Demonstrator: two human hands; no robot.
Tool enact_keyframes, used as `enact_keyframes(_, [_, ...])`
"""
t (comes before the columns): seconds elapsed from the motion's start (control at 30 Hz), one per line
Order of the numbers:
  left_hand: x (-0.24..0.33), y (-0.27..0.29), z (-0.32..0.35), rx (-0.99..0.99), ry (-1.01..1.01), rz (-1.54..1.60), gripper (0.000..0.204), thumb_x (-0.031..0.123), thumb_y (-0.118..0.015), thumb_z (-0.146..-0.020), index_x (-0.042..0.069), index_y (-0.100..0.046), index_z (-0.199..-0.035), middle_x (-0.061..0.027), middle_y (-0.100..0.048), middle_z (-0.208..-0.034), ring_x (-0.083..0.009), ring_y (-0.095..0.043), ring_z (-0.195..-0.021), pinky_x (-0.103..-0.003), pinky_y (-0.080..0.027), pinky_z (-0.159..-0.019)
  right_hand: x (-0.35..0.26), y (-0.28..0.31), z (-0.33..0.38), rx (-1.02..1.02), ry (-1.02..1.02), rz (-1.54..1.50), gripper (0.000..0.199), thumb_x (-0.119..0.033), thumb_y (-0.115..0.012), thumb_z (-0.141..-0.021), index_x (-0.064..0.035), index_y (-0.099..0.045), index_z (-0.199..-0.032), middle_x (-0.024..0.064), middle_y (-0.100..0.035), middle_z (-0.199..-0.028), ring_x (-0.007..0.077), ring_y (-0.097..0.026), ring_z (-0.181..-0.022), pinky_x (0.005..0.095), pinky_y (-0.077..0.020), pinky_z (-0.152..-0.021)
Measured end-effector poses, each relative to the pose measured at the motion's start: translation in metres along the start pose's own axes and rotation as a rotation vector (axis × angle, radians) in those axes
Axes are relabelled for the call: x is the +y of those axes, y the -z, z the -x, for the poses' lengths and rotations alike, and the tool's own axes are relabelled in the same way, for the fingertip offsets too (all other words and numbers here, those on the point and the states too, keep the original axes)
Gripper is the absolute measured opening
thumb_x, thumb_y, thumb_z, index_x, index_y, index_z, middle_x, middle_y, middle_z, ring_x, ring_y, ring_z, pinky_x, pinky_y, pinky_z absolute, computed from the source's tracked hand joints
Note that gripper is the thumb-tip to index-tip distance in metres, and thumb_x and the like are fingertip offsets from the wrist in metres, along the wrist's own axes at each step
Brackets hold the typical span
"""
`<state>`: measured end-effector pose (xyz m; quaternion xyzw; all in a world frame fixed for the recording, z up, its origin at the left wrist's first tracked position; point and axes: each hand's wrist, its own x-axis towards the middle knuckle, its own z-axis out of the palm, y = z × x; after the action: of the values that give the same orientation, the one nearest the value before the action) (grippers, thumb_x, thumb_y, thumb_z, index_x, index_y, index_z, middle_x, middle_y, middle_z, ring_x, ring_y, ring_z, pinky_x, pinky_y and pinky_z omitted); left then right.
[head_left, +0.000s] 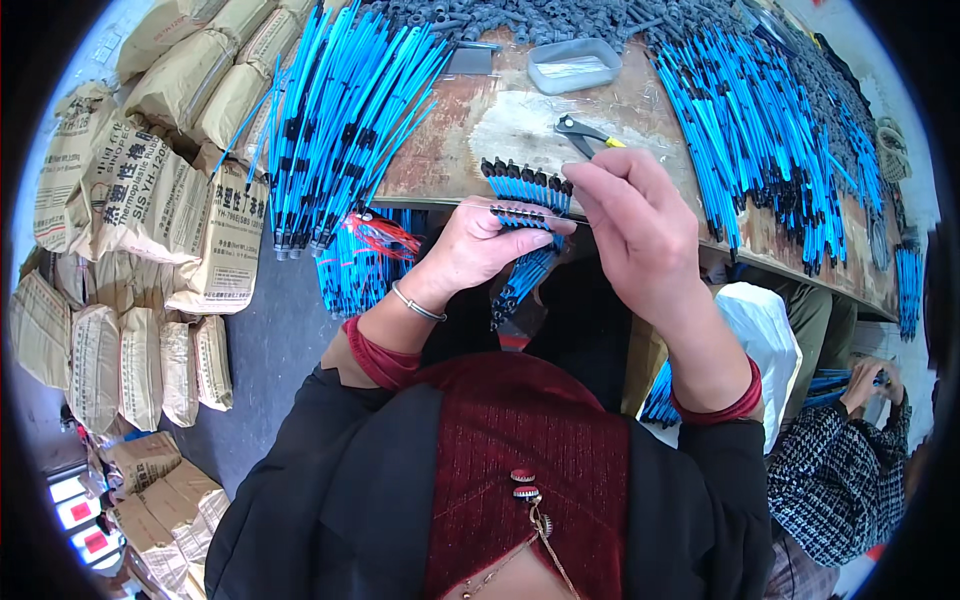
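My left hand (480,250) is closed round a small bundle of thin blue rods with black ends (530,190), held in front of me at the table's near edge. The rods' lower part hangs below that hand toward my lap. My right hand (645,215) is just right of the bundle, thumb and fingers pinched together. A thin pale line, like a wire, crosses the bundle toward those fingertips; what they grip is too small to make out. Beyond the hands, cutting pliers with black and yellow handles (590,133) lie on the worn wooden table (450,150).
A clear plastic tub (575,82) holds thin pale strips, with dark grey fittings (510,18) heaped behind it. Blue rods lie in piles at left (350,120) and right (750,130). Paper sacks (140,190) are stacked left. Another person's hands (875,383) work at lower right.
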<state>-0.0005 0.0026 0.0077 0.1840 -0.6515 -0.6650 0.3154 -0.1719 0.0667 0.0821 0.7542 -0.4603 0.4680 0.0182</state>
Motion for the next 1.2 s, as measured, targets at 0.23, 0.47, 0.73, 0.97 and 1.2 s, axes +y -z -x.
enact_keyframes(0.23, [-0.001, -0.002, 0.001, -0.015, -0.039, 0.119, 0.016, 0.001, -0.06, -0.083, -0.002, -0.066, -0.098, -0.0101, -0.067, -0.099, -0.0141, -0.061, -0.093, -0.029, -0.047, -0.085, 0.003, 0.0, 0.002, 0.015, -0.065, -0.136, 0.018, 0.005, -0.063, -0.076, 0.0009, -0.063, -0.094, 0.0125, -0.059, -0.084, 0.024, -0.059, -0.074, 0.0294, -0.0477, -0.063])
enact_keyframes(0.47, [0.0, 0.0, 0.001, -0.069, -0.044, 0.023, 0.019, 0.001, -0.06, -0.083, -0.002, -0.066, -0.1, -0.0095, -0.067, -0.099, -0.0133, -0.06, -0.092, -0.028, -0.047, -0.084, 0.005, 0.004, -0.003, -0.044, 0.032, -0.065, 0.022, 0.005, -0.064, -0.074, 0.0008, -0.063, -0.096, 0.0129, -0.057, -0.085, 0.0242, -0.058, -0.074, 0.0291, -0.0468, -0.062])
enact_keyframes(0.73, [0.002, -0.004, 0.002, -0.007, 0.007, 0.001, 0.019, 0.002, -0.06, -0.083, 0.0, -0.067, -0.1, -0.0072, -0.069, -0.094, -0.0107, -0.06, -0.088, -0.027, -0.048, -0.081, -0.008, 0.003, 0.0, -0.12, -0.082, 0.074, 0.03, 0.007, -0.063, -0.073, -0.0018, -0.062, -0.102, 0.0116, -0.051, -0.081, 0.0247, -0.055, -0.07, 0.0315, -0.0452, -0.058])
enact_keyframes(0.97, [0.0, -0.003, 0.002, 0.003, 0.014, 0.003, 0.019, 0.002, -0.061, -0.083, 0.0, -0.067, -0.1, -0.0063, -0.069, -0.093, -0.0116, -0.061, -0.087, -0.027, -0.048, -0.081, -0.006, 0.0, -0.001, -0.088, -0.068, 0.038, 0.031, 0.007, -0.062, -0.073, -0.0021, -0.062, -0.103, 0.0116, -0.051, -0.081, 0.0248, -0.054, -0.07, 0.0324, -0.0451, -0.059])
enact_keyframes(1.2, [0.003, -0.001, 0.002, -0.049, -0.038, -0.034, 0.02, 0.003, -0.062, -0.082, 0.002, -0.068, -0.101, -0.0062, -0.068, -0.093, -0.0134, -0.062, -0.086, -0.026, -0.049, -0.079, -0.003, 0.003, -0.01, -0.165, -0.016, -0.028, 0.031, 0.007, -0.062, -0.071, -0.0017, -0.062, -0.101, 0.0111, -0.051, -0.081, 0.0255, -0.053, -0.071, 0.0322, -0.0452, -0.061])
